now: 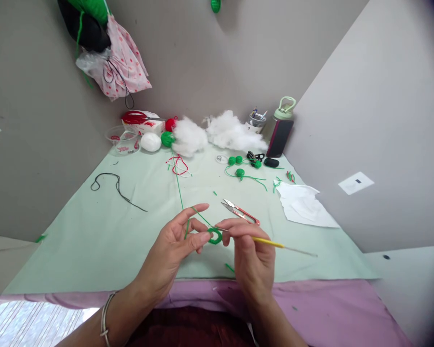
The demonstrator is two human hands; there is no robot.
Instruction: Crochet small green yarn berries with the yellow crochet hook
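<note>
left grip [171,245] pinches round green yarn ring [214,242]

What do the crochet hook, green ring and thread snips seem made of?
Crochet hook: likely metal, thin and silvery; smooth yellow grip perhaps plastic. Green ring: matt yarn, a matching strand running to it. Thread snips: probably steel blades, grey and shiny; reddish handles, painted metal or plastic.

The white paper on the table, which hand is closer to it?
Right. The right hand, holding the yellow hook, is to the lower left of the white paper. The left hand, pinching the green ring, is farther left.
</note>
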